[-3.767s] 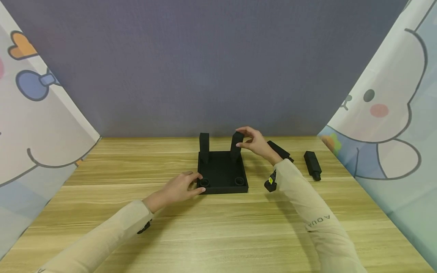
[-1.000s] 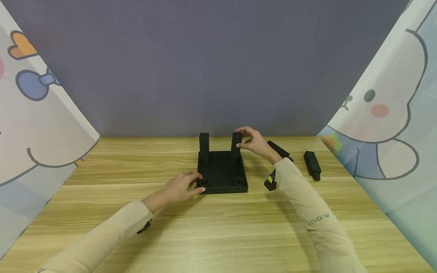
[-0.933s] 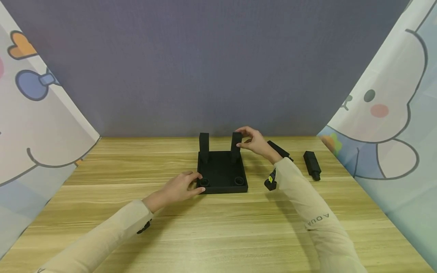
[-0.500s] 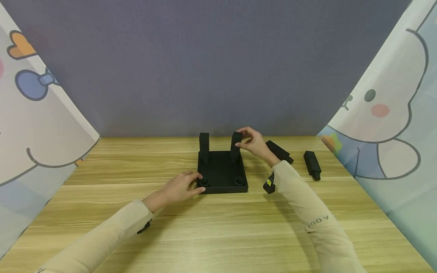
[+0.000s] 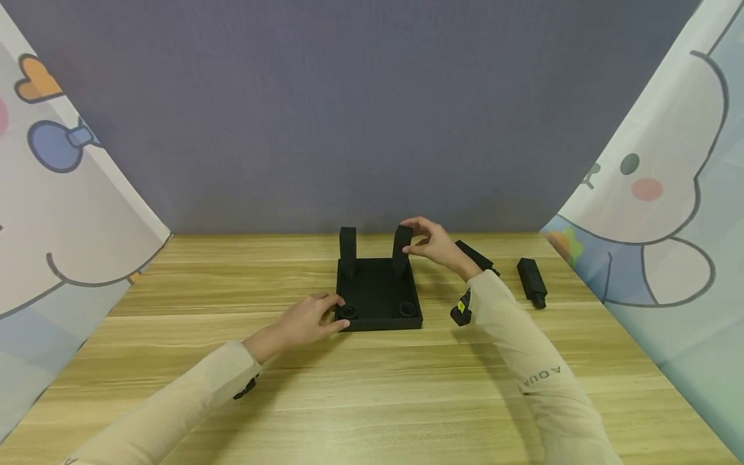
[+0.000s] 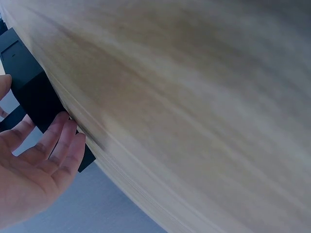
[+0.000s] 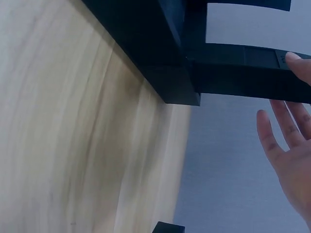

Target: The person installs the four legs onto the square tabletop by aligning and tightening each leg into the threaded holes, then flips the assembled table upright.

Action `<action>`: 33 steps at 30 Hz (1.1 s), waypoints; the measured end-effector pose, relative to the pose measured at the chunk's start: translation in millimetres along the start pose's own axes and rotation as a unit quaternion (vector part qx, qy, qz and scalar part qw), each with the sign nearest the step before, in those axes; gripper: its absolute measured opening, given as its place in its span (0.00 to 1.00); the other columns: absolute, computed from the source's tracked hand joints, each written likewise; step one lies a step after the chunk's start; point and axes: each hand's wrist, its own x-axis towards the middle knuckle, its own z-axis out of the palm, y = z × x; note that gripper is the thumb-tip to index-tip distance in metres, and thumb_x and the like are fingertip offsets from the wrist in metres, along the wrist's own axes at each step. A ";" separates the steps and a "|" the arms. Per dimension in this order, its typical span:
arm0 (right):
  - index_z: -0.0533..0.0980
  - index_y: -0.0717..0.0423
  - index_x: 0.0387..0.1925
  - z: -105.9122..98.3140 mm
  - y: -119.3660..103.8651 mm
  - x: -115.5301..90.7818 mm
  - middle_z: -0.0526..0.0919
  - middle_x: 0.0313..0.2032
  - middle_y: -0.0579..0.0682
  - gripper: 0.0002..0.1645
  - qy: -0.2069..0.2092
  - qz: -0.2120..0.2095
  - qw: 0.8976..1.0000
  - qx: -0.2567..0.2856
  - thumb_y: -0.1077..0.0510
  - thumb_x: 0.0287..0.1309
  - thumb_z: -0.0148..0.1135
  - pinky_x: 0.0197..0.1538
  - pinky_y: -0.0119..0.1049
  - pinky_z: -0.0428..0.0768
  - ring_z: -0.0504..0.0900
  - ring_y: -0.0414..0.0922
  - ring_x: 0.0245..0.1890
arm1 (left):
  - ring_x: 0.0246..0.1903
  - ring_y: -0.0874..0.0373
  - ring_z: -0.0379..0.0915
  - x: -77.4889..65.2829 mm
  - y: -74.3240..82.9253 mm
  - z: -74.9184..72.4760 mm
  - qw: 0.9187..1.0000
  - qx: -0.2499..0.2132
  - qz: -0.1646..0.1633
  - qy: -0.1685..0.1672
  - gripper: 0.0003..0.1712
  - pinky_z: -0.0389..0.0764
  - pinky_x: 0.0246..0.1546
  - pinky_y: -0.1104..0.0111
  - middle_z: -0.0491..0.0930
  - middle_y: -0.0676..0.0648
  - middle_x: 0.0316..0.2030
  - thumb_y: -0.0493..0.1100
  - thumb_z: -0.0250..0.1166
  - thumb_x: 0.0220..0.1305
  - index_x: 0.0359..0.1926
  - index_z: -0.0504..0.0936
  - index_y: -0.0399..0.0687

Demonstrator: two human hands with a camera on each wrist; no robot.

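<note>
A black square tray-like base (image 5: 378,297) lies on the table, with ring-shaped sockets in its two near corners. At its near-left corner my left hand (image 5: 302,321) holds it, the thumb at the front edge and the fingers along the side; the left wrist view shows this hand (image 6: 41,167) against the base's wall (image 6: 36,92). One black square post (image 5: 347,252) stands upright at the far-left corner. My right hand (image 5: 436,245) pinches the top of a second post (image 5: 400,255) at the far-right corner, which leans slightly right. In the right wrist view that post (image 7: 238,73) meets the base (image 7: 141,43).
Two more black posts lie right of the base on the wooden table (image 5: 372,400): one (image 5: 473,255) partly behind my right wrist, the other (image 5: 531,282) farther right with its narrow end toward me. A grey panel (image 5: 360,116) stands behind, and printed cloths flank both sides.
The pinched post tips slightly between upright and leaning right, and my right hand shifts a little with it. My left hand and the base keep their place.
</note>
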 end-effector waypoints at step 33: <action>0.64 0.62 0.60 -2.6 -25.9 -6.7 0.66 0.60 0.61 0.31 -0.022 0.012 0.999 0.020 0.66 0.55 0.61 0.55 0.54 0.70 0.69 0.57 0.55 | 0.35 0.60 0.74 -0.8 0.7 0.5 1.000 0.002 -0.002 -0.002 0.24 0.76 0.33 0.69 0.77 0.48 0.40 0.58 0.60 0.60 0.51 0.75 0.48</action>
